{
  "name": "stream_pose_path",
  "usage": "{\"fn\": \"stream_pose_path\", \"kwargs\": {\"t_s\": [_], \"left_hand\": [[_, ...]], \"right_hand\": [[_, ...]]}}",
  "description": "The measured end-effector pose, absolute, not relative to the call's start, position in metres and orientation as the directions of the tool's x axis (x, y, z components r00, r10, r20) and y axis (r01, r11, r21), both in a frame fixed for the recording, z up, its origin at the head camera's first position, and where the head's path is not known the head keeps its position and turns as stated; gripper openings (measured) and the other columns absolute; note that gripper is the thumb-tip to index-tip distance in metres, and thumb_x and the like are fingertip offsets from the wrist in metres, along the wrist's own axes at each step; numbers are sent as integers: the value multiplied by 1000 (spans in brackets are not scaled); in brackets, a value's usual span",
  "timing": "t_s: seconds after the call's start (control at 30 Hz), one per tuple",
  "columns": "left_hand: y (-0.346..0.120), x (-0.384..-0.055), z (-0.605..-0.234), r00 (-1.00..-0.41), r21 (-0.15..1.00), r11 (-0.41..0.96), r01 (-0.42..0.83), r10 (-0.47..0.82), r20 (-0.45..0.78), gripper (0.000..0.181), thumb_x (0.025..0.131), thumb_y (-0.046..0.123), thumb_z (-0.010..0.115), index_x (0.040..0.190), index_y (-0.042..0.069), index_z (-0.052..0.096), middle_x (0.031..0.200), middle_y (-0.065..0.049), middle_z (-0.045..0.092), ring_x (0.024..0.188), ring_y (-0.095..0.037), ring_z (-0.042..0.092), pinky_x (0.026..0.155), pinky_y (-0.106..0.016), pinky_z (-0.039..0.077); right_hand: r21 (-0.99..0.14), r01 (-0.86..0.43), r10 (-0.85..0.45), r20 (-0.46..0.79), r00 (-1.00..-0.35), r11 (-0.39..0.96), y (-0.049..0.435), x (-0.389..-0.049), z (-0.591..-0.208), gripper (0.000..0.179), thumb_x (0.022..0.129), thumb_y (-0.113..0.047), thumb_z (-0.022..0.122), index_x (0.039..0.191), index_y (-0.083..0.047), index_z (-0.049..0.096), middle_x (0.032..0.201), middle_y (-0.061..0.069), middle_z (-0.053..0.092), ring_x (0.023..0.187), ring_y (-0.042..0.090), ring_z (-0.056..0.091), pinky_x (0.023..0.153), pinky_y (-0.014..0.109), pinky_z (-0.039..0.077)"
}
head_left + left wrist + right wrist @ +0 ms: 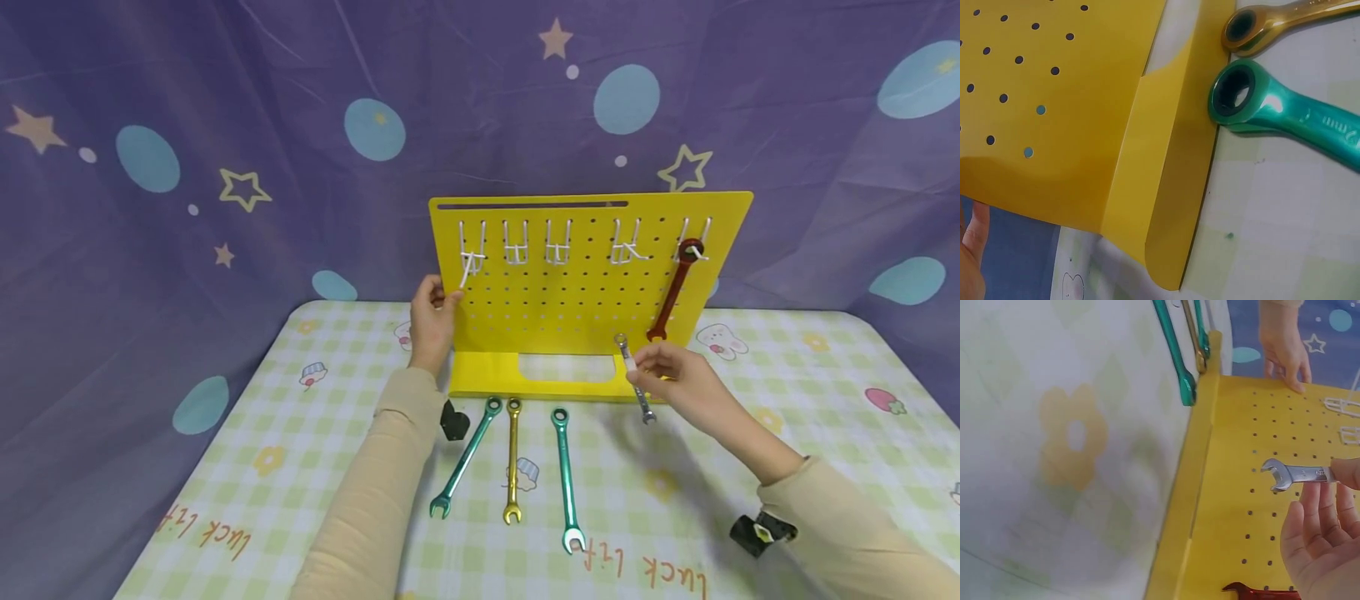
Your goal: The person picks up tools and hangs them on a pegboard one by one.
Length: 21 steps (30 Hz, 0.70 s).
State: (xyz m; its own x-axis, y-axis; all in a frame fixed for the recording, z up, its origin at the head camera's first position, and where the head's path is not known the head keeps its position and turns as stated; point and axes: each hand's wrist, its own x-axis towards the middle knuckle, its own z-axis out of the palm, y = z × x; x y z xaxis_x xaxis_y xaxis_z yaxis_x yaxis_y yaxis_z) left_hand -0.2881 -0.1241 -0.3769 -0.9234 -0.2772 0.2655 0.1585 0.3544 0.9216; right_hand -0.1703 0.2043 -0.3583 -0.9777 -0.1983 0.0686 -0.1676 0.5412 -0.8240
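A yellow pegboard [555,329] stands upright on its base. My left hand [431,329] holds its left edge, thumb at the front and fingers behind. Between thumb and fingers my right hand [686,387] pinches a small silver combination wrench [1304,474] by the middle, in front of the board's lower right. Its open end points down in the head view and its ring end up. Just behind that hand, a dark red wrench [672,296] hangs by its ring from the rightmost white hook [697,252].
Several other white hooks [557,252] line the board's upper part. In front of the base lie a green wrench [467,460], a gold wrench [513,467] and a longer green wrench [566,483]. A checked cloth [300,467] covers the table; a purple curtain [480,75] hangs behind.
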Motion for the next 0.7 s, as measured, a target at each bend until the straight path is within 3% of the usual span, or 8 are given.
{"fn": "stream_pose_path", "kwargs": {"t_s": [0.37, 0.7], "left_hand": [[-124, -287, -377, -928, 926, 345, 155, -270, 256, 21, 96, 22, 65, 110, 9, 59, 101, -8, 56, 96, -24, 55, 83, -36, 45], [-124, -288, -376, -926, 926, 344, 154, -276, 257, 20, 96, 21, 66, 110, 9, 59, 101, -9, 58, 96, -23, 55, 83, -35, 46]], "right_hand": [[-836, -185, -158, 119, -980, 517, 211, -174, -335, 27, 97, -22, 67, 111, 0, 59, 98, 12, 65, 82, 12, 64, 69, 28, 52], [-854, -182, -109, 147, -983, 488, 215, -185, -313, 30, 97, -26, 67, 114, -2, 57, 96, -9, 67, 84, 7, 64, 70, 23, 52]]}}
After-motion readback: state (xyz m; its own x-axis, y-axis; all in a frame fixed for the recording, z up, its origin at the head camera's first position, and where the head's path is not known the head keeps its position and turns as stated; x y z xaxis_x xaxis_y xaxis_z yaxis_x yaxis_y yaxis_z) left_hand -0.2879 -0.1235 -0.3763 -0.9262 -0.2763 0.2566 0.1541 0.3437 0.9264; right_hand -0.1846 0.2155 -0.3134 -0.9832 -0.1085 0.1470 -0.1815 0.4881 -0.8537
